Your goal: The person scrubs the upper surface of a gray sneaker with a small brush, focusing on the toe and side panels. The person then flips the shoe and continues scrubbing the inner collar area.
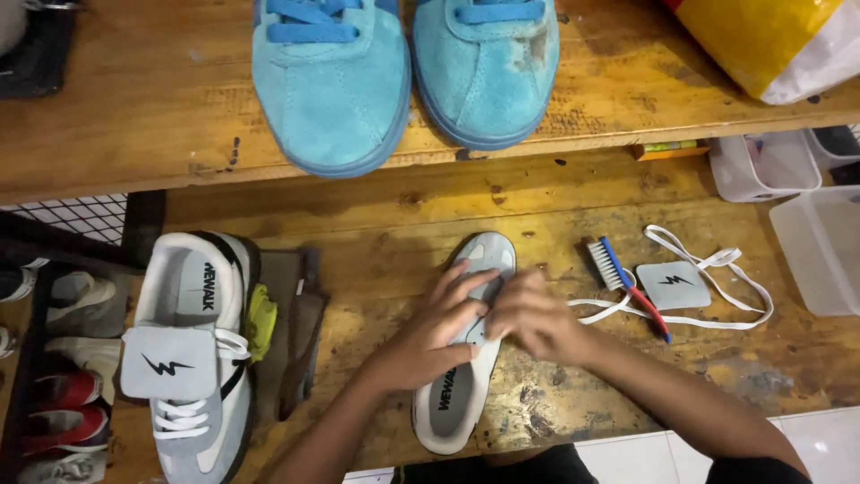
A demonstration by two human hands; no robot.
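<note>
I'm seeing 2 blue suede shoes [403,76] sitting on the raised wooden shelf [116,108] ahead, a laced grey-and-white sneaker [193,350] lying at my left beside a brown cloth [300,332], and a brush [627,282] and loose white laces [708,296] lying at my right. The workbench [376,224] is looking scarred and stained. My left hand [430,327] and right hand [533,318] are both pressing down, fingers closed, on a pale insole [461,358] lying flat directly beneath them.

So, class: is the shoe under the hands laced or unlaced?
Unlaced. The shoe under the left hand and right hand shows no lace; a loose white lace lies on the bench beside the brush.
</note>
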